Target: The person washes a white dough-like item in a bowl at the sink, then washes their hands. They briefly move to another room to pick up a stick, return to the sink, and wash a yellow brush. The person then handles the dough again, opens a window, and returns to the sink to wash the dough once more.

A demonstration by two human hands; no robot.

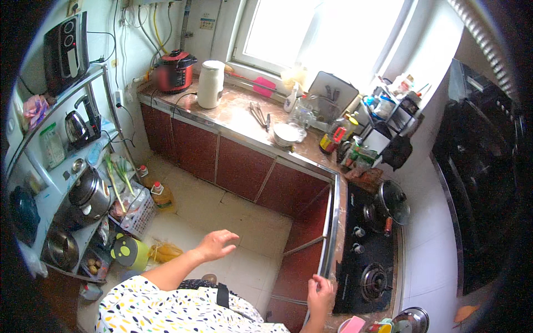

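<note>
My left hand [216, 244] hangs in the air over the tiled floor [245, 258], its fingers apart and nothing in it. My right hand [320, 291] is at the metal-edged front of the counter, beside the gas hob [366, 266]. Its fingers are loosely curled with a gap at the thumb, and no object shows in it; whether it touches the edge I cannot tell. A lidded pan [391, 204] with a red-brown handle sits on the far burner. The near burner [373, 283] is bare. Dark red cabinet doors [306, 249] run below the counter.
Along the window counter stand a red pressure cooker [177, 73], a white canister [210, 84], tongs [260, 114], a white bowl [286, 135] and bottles [333, 135]. At left are a shelf rack [98, 75], a plastic basket [139, 212], an oil jug [161, 196] and a green bin [132, 252].
</note>
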